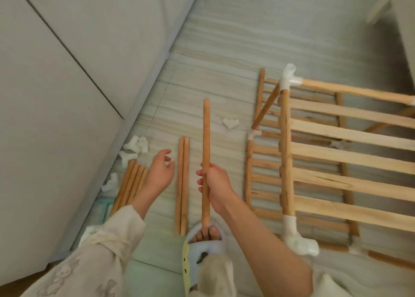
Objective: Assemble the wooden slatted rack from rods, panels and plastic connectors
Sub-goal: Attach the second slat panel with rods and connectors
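Tiled floor (215,49), rack parts laid out.
Right hand (215,184) grips one wooden rod (206,139) upright; left hand (160,173) open, fingers relaxed, empty. Left of rod: rod pair (182,184); right of it: part-built slatted rack (336,150).

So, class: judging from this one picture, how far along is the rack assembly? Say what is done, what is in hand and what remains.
Done: part of the rack frame stands at the right, slatted panels joined by white corner connectors. In hand: the right hand grips one rod; the left hand is open above the floor. Left: two rods, a rod bundle and loose connectors lie unused.
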Demonstrator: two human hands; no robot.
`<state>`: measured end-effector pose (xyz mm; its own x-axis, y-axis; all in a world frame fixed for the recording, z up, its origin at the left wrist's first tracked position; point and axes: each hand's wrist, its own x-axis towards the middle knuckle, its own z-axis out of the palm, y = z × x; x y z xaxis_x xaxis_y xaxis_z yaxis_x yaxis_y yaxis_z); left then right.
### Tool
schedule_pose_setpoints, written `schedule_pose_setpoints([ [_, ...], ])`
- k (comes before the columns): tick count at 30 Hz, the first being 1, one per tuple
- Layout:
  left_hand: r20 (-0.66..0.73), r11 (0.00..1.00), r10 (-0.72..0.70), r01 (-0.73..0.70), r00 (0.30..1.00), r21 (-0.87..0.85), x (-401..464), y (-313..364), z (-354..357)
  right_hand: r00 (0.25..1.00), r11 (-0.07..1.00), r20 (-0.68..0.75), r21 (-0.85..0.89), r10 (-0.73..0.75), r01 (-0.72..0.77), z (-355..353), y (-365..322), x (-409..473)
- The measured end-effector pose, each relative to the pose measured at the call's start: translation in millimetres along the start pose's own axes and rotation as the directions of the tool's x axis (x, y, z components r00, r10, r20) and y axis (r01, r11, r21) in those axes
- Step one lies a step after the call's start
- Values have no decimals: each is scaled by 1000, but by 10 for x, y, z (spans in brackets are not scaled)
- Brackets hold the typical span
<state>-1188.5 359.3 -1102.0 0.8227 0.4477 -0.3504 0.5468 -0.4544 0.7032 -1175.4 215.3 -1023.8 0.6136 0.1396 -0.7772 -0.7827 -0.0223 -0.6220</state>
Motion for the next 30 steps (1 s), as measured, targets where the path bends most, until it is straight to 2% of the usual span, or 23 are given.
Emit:
schedule_pose_setpoints([
  [6, -113, 965, 229, -241, 967, -106, -385, 950, -574, 970, 971, 51, 38, -238, 236, -80, -758, -865],
  [9, -61, 920, 373, -377, 926, -105, -630, 1568, -779, 930, 931, 25, 7, -366, 366, -426, -1095, -1375],
  [11, 69, 881, 474, -473, 878, -32, -827, 1980, -872, 865, 854, 35, -144, -500, 500, -803, -1226, -1639],
  [13, 215, 822, 537, -564, 816, 86, -1107, 2345, -929, 807, 725, 82, -395, -585, 565, -1264, -1265, -1815],
  [16, 388, 707, 506, -628, 770, 324, -1557, 2650, -858, 800, 433, 139, -781, -584, 451, -1905, -1182, -1894],
  [17, 419, 677, 483, -631, 769, 379, -1703, 2693, -774, 809, 338, 148, -855, -569, 394, -2101, -1115, -1901],
  [19, 448, 676, 448, -621, 774, 397, -1942, 2688, -526, 828, 209, 163, -925, -537, 317, -2418, -968, -1928],
  [21, 432, 763, 399, -554, 809, 333, -2121, 2522, -255, 864, 85, 175, -966, -471, 242, -2645, -829, -1940],
  [23, 401, 886, 264, -385, 877, 257, -2186, 2235, -6, 897, -56, 139, -990, -420, 127, -2824, -734, -1932],
  [25, 458, 976, 62, -151, 887, 159, -2192, 1964, 172, 911, -186, 107, -982, -398, 34, -2945, -643, -1925],
  [26, 501, 995, -5, -47, 865, 90, -2182, 1887, 224, 919, -208, 98, -978, -381, 18, -2987, -593, -1911],
  [27, 543, 999, -17, -10, 840, 47, -2161, 1851, 256, 929, -206, 96, -978, -359, 21, -3018, -533, -1903],
  [30, 595, 992, 84, -121, 799, 21, -2081, 1829, 317, 927, -184, 143, -979, -347, 82, -3063, -376, -1847],
])
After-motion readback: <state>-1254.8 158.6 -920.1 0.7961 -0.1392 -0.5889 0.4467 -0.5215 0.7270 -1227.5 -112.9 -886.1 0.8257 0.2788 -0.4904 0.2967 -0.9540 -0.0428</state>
